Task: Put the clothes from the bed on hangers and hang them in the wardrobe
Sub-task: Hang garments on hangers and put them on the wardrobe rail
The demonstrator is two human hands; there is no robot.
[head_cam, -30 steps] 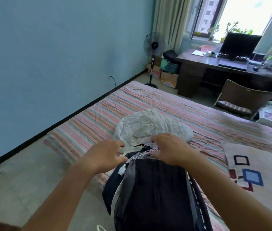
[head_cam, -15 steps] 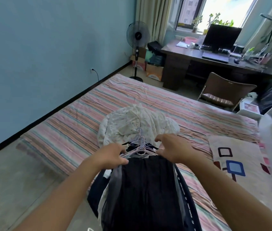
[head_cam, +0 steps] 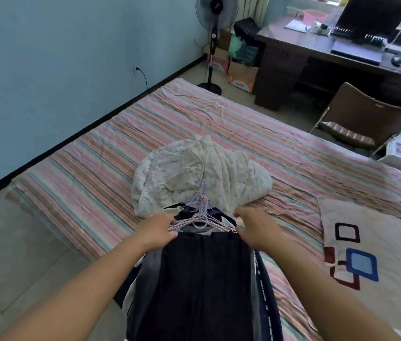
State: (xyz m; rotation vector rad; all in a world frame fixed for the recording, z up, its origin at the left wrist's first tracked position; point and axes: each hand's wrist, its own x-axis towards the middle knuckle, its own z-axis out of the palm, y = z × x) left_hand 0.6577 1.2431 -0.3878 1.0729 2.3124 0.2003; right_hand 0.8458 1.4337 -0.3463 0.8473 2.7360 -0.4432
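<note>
We see a pink-striped bed (head_cam: pixel 256 134) with a crumpled cream floral quilt (head_cam: pixel 199 178) at its middle and a stack of dark garments (head_cam: pixel 201 286) on its near edge. On top of that stack lies a bundle of thin pale wire hangers (head_cam: pixel 200 214). Our left hand (head_cam: pixel 156 230) curls round the bundle's left end and our right hand (head_cam: pixel 256 228) grips its right end.

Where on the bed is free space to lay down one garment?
Free: striped sheet left of the white bundle, and beyond it toward the fan. Crowded: dark clothes with hangers, and the pillow.
</note>
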